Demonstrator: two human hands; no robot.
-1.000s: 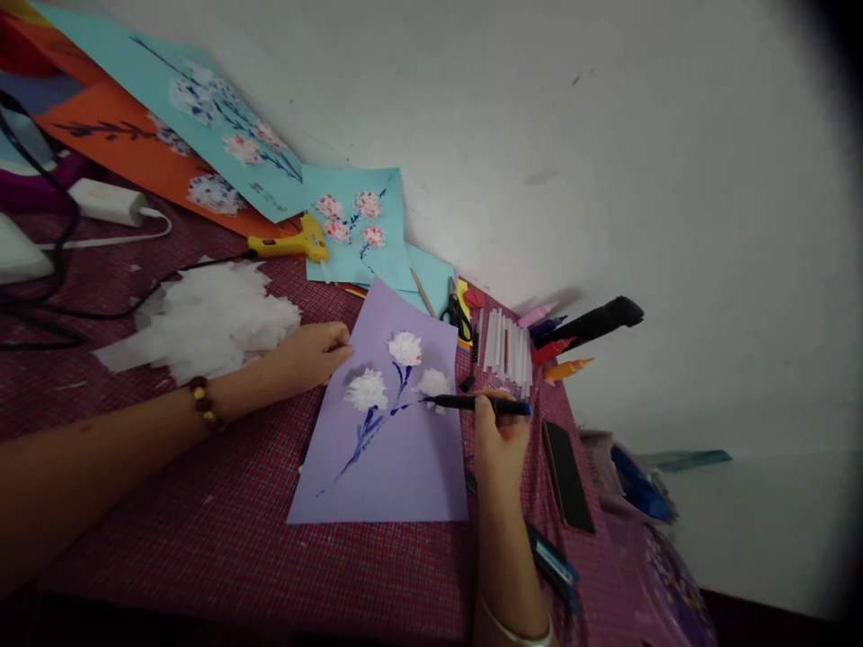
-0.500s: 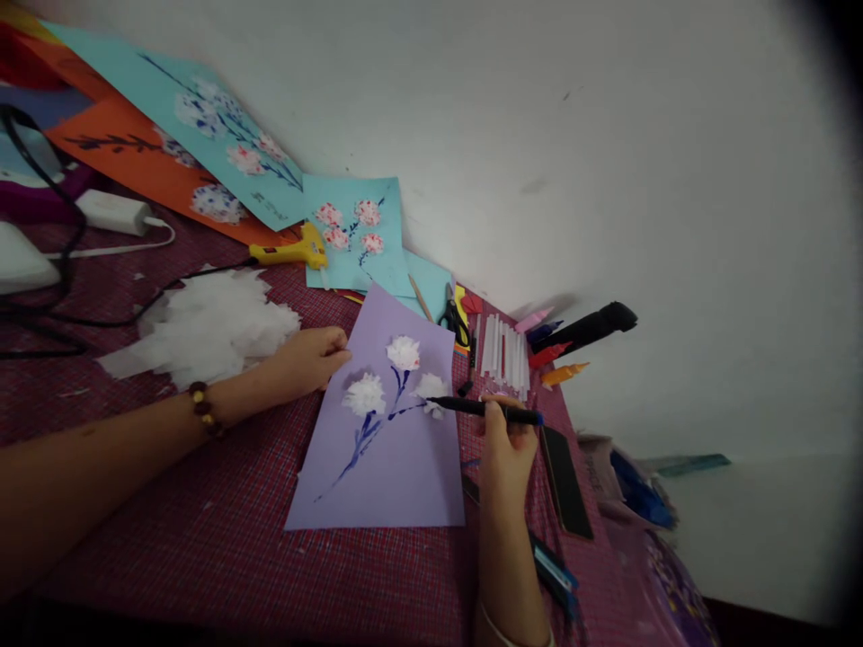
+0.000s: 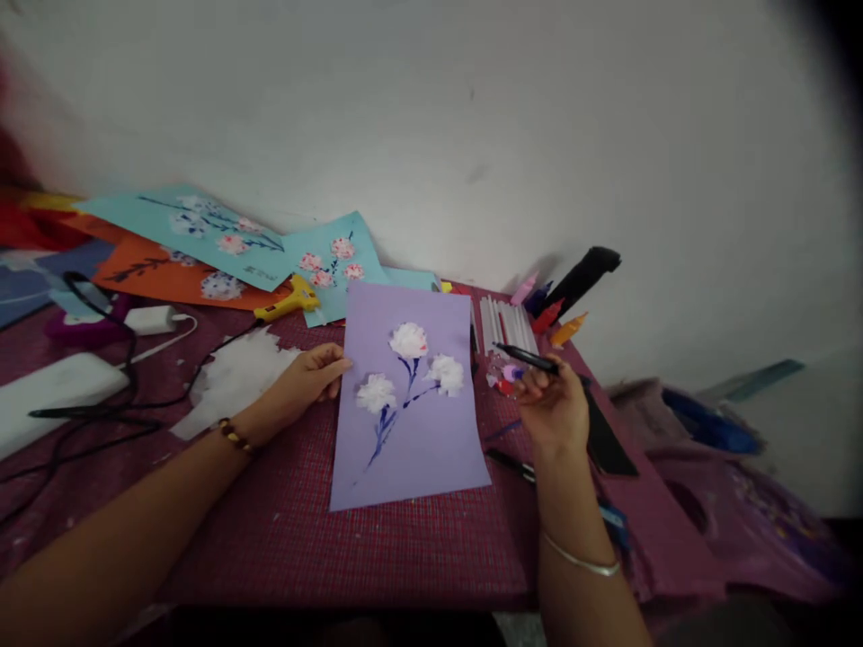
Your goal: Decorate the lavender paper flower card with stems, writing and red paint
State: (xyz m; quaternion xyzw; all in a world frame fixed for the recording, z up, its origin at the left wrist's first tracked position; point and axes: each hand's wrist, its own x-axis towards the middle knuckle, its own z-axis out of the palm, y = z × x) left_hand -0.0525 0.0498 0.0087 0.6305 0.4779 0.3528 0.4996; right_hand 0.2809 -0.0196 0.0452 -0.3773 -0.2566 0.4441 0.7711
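Note:
A lilac sheet of paper (image 3: 411,440) lies on the red checked tablecloth (image 3: 303,539). It bears three white tissue flowers (image 3: 409,341) on blue painted stems. My left hand (image 3: 306,377) rests with curled fingers on the sheet's left edge. My right hand (image 3: 556,409) is off the sheet to the right, closed around a black marker (image 3: 526,358) that points left and up. Small pink and red marker caps (image 3: 507,377) lie just under the marker's tip.
A pile of white tissue (image 3: 233,377), a yellow glue gun (image 3: 287,303) with its black cable, and finished flower sheets on turquoise (image 3: 330,261) and orange paper lie at the back left. White glue sticks (image 3: 505,323), coloured markers, a black tube (image 3: 580,274) and a dark phone (image 3: 607,440) are at the right.
My right hand has lifted the marker off the lilac sheet and drawn it to the right. The view has swung, so the sheet now looks upright. My left hand stays at the sheet's edge.

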